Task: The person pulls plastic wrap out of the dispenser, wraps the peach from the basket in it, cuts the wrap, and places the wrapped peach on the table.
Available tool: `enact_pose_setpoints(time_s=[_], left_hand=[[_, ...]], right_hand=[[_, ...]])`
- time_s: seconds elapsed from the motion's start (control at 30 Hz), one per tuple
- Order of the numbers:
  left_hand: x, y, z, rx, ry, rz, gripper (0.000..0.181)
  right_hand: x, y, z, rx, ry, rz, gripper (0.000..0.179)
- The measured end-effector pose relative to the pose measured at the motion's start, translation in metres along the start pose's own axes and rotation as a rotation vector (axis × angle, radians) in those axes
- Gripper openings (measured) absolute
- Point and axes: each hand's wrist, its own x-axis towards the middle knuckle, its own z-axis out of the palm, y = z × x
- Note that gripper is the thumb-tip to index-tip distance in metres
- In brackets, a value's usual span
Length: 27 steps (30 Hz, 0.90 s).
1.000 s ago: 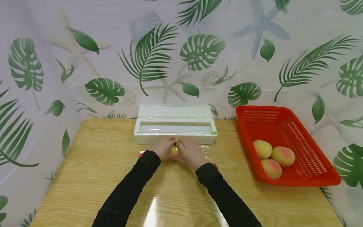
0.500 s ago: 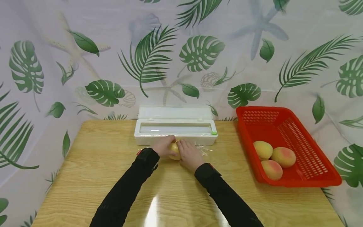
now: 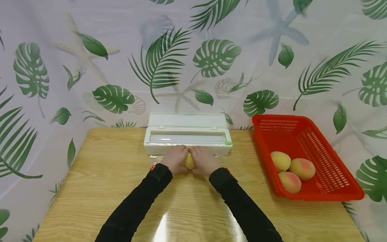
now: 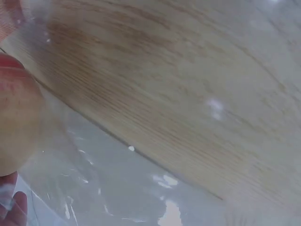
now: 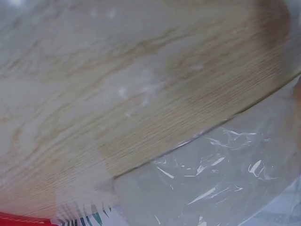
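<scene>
A yellow peach [image 3: 189,162] is held between both hands at the front of a white cling film dispenser [image 3: 188,148]. The left hand [image 3: 174,158] grips the peach's left side and the right hand [image 3: 206,161] its right side, with their fingertips close together over its top. Clear cling film [image 4: 89,174] stretches around the fruit and over the dispenser's front; some film shows left of the left hand. In the left wrist view, the peach's red-and-yellow side is partly visible. Wrinkled film [image 5: 211,174] covers the dispenser's front in the right wrist view. Most of the peach is hidden by the hands.
The dispenser's lid [image 3: 187,120] stands raised at the back, against a leaf-patterned cloth [image 3: 121,50]. To the right, a red plastic basket [image 3: 335,168] holds three peaches [image 3: 302,169]. All stand on a wooden table [image 3: 99,168].
The hands have shifted slightly around the peach and now lie evenly on either side. Film that stuck out right of the right hand now shows more at the left hand.
</scene>
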Motion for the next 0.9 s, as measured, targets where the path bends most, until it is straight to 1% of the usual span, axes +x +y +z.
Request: enact_pose_setpoints(time_s=[0.1, 0.2, 0.33, 0.43, 0.5, 0.63, 0.7, 0.8, 0.9], left_hand=[[0.0006, -0.0006, 0.0036, -0.007, 0.007, 0.009, 0.071], [0.0009, -0.0013, 0.0051, -0.017, 0.0, 0.006, 0.072], [0.0006, -0.0027, 0.0055, -0.048, -0.002, -0.004, 0.074], [0.0002, -0.004, 0.006, -0.066, -0.001, -0.015, 0.072], [-0.0003, -0.0047, 0.0063, -0.094, -0.01, -0.023, 0.071], [-0.0009, -0.0066, 0.0074, -0.149, -0.055, -0.052, 0.071], [-0.0008, -0.0075, 0.0078, -0.171, -0.07, -0.063, 0.072], [-0.0003, -0.0088, 0.0091, -0.192, -0.066, -0.072, 0.069], [0.0005, -0.0099, 0.0109, -0.229, -0.055, -0.089, 0.067]], right_hand=[[0.0004, 0.0001, -0.0002, 0.004, -0.027, 0.006, 0.076], [0.0014, 0.0011, 0.0005, 0.003, -0.053, 0.013, 0.077], [0.0029, 0.0029, 0.003, 0.04, -0.074, 0.031, 0.078], [0.003, 0.004, 0.0048, 0.072, -0.079, 0.046, 0.076], [0.003, 0.0043, 0.0049, 0.105, -0.07, 0.048, 0.074], [0.0041, 0.0039, 0.0039, 0.159, -0.038, 0.026, 0.068], [0.0046, 0.0038, 0.0039, 0.164, -0.025, 0.013, 0.066], [0.0048, 0.0039, 0.0042, 0.16, -0.014, 0.004, 0.064], [0.0051, 0.004, 0.0051, 0.19, -0.007, 0.006, 0.062]])
